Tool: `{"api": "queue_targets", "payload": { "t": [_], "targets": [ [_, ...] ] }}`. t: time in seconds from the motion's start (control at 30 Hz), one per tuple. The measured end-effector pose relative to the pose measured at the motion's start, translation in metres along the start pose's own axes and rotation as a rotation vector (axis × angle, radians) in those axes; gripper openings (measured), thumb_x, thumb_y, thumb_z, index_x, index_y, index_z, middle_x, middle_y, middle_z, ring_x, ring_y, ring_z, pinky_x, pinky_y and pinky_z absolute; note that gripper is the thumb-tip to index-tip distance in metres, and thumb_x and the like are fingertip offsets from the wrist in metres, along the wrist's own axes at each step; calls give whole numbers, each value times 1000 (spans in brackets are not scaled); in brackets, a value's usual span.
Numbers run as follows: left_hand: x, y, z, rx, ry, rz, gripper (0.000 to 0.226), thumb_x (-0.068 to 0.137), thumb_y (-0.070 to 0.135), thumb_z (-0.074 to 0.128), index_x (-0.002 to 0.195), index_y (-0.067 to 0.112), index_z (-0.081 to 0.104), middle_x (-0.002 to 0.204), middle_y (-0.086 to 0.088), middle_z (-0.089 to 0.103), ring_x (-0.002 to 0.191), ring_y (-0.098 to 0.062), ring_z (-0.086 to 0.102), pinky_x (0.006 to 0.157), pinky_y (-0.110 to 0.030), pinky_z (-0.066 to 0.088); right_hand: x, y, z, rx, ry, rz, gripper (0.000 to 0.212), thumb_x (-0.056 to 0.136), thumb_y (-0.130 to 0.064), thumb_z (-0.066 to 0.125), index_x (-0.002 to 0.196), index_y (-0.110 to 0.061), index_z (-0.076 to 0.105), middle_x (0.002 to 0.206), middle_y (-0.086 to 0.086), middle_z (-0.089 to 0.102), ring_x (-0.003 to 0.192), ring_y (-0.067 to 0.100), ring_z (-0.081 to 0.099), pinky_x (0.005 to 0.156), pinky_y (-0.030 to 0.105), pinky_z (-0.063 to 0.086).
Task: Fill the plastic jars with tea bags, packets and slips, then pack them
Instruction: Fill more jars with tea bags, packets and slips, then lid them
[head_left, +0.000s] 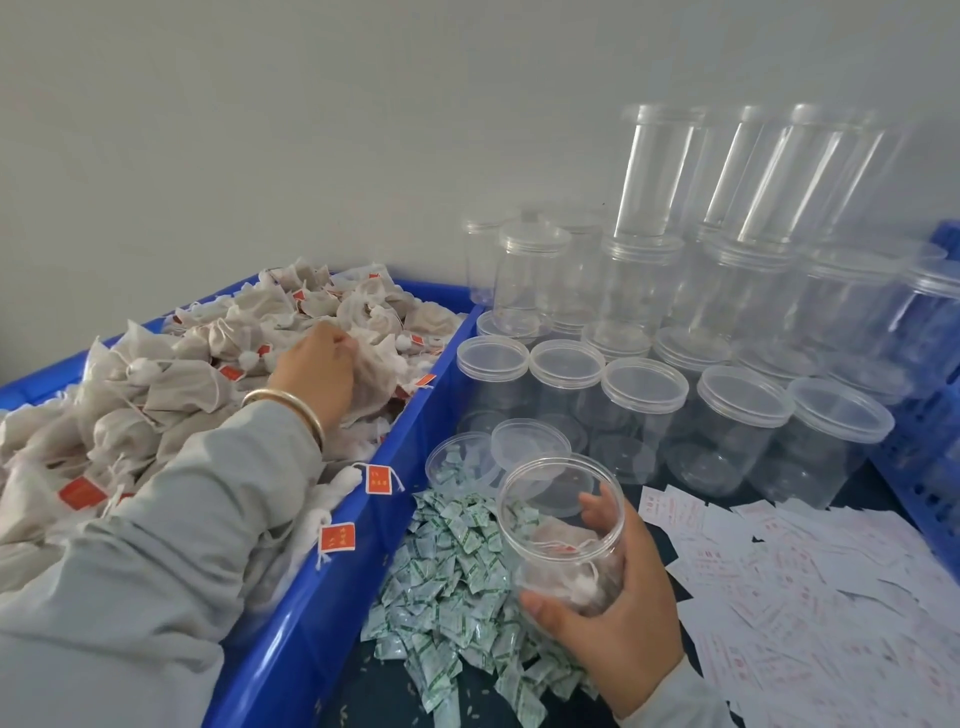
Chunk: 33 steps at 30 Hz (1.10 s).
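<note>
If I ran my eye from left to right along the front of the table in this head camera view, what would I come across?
blue bin heaped with tea bags → pile of green-and-white packets → open jar held in the right hand → scattered white slips

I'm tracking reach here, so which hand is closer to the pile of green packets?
Right. The right hand holds an open jar directly over the packets. The left hand is away in the blue bin, gripping a tea bag.
</note>
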<state>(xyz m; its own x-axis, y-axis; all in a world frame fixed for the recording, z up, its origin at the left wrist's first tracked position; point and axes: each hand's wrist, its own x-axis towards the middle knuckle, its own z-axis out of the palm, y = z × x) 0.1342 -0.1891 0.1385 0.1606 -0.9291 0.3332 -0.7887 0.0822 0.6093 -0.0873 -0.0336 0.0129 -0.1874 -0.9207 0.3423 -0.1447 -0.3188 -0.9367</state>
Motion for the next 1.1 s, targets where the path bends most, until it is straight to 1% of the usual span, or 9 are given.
{"api": "queue_targets", "payload": {
  "t": [0.13, 0.27, 0.37, 0.53, 0.7, 0.8, 0.93, 1.03, 1.1],
  "targets": [
    [-4, 8, -5, -385, -99, -124, 25, 100, 22, 38, 81, 17, 53, 101, -23, 62, 90, -39, 62, 86, -52, 51, -1, 0, 0, -15, -1, 2, 97, 45, -15, 90, 129, -30, 42, 124, -10, 56, 103, 3, 63, 74, 13, 52],
    [-20, 25, -2, -812, -358, -158, 17, 97, 22, 48, 90, 18, 62, 109, -15, 63, 97, -35, 65, 71, -44, 57, 0, 0, 2, -18, -11, 5, 99, 44, -22, 89, 131, -33, 43, 122, -20, 55, 106, 9, 64, 74, 21, 55],
    [-42, 37, 6, -812, -571, 5, 14, 85, 28, 58, 78, 29, 69, 92, 0, 68, 83, -14, 68, 66, -35, 57, -1, 1, 3, 2, 5, 28, 100, 41, -29, 88, 131, -34, 44, 125, -14, 56, 110, 13, 63, 79, 31, 57],
    [-76, 50, 21, -643, -819, 195, 11, 84, 12, 64, 88, 22, 65, 80, 5, 70, 73, -10, 67, 62, -27, 57, 8, 0, 5, 40, -30, 73, 120, 31, -48, 95, 136, -18, 45, 131, 4, 53, 113, 22, 60, 83, 40, 56],
    [-77, 55, 14, -759, -842, 147, 16, 89, -2, 54, 90, 10, 63, 79, 3, 72, 77, -14, 71, 61, -24, 58, 3, 0, 2, -68, 16, 69, 107, 43, -5, 95, 136, -22, 42, 130, -3, 52, 118, 5, 53, 94, 26, 50],
    [-55, 46, 0, -470, -509, 278, 19, 90, 5, 57, 86, 22, 65, 84, 8, 70, 85, -11, 68, 75, -20, 56, -1, -3, 1, -78, 20, 56, 103, 48, -4, 93, 131, -32, 40, 129, -8, 49, 114, -4, 51, 88, 12, 47],
    [-19, 21, -17, -67, -137, 241, 14, 91, 14, 57, 95, 25, 66, 88, 12, 65, 75, 5, 57, 67, -3, 39, 0, -3, 0, -64, 4, 42, 100, 48, 0, 91, 127, -35, 41, 127, -7, 50, 108, -11, 52, 75, 1, 43],
    [-11, 3, -15, 297, -267, 186, 23, 91, 15, 56, 111, 22, 64, 110, 4, 65, 99, -13, 60, 90, -22, 44, -1, -1, 0, -77, -3, 38, 100, 49, -3, 92, 127, -38, 42, 127, -10, 50, 110, -8, 51, 78, 3, 44],
    [-14, 0, -11, 469, -455, 183, 33, 90, 10, 55, 120, 23, 60, 118, 5, 63, 106, -13, 58, 91, -20, 41, 0, -1, -1, -92, -8, 37, 102, 48, -5, 93, 129, -38, 40, 127, -10, 50, 112, -6, 50, 81, 4, 44]
  ]
}}
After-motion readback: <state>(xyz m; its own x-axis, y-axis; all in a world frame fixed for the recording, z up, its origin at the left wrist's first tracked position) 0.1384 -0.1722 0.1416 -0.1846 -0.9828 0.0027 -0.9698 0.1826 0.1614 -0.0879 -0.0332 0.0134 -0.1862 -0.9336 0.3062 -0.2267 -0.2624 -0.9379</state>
